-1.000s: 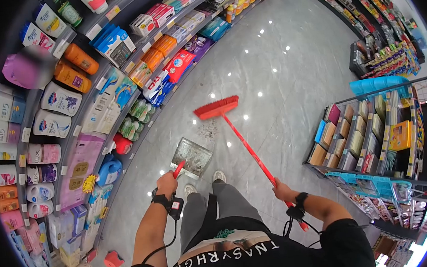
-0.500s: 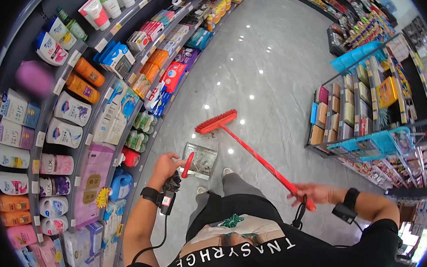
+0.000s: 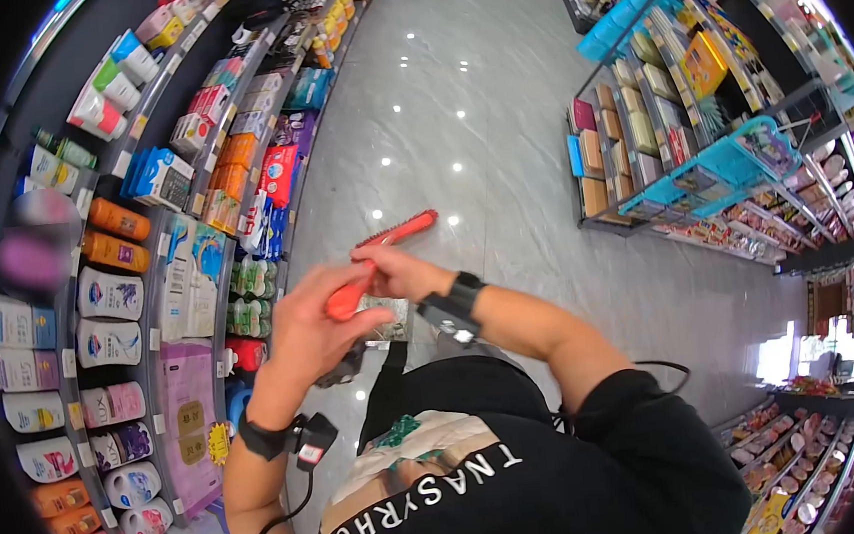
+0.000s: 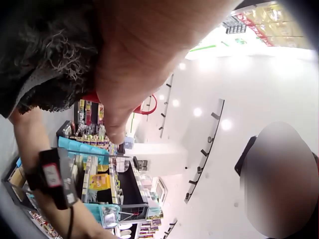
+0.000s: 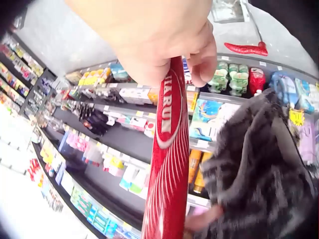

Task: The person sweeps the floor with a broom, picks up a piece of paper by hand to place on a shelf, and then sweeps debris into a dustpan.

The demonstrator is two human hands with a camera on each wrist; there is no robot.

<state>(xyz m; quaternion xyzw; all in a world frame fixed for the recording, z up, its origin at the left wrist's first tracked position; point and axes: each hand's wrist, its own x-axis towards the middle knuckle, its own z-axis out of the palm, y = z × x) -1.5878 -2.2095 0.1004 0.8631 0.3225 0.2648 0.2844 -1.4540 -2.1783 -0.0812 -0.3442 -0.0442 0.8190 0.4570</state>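
Observation:
My right hand [image 3: 398,274] grips the red broom handle [image 5: 172,149] in front of my body, its top end pointing up towards me. The broom head [image 3: 412,226] is low over the floor beyond that hand. Beside the handle's top end, my left hand [image 3: 311,326] has thumb and forefinger spread, while a dark grey fuzzy cloth [image 5: 259,169] hangs from it; its other fingers are mostly hidden. One left fingertip shows close to the handle in the right wrist view. The metal dustpan [image 5: 229,11] stands on the floor, its red grip [image 5: 246,49] free of both hands.
Stocked shelves [image 3: 147,339] run along my left side. A wire rack [image 3: 594,222] of notebooks with blue baskets [image 3: 730,171] stands at the right. Grey tiled floor [image 3: 474,103] stretches between them.
My left hand has let go of the dustpan grip and moved up to the broom's top end. My right hand has swung left and grips the handle, which now tilts towards me.

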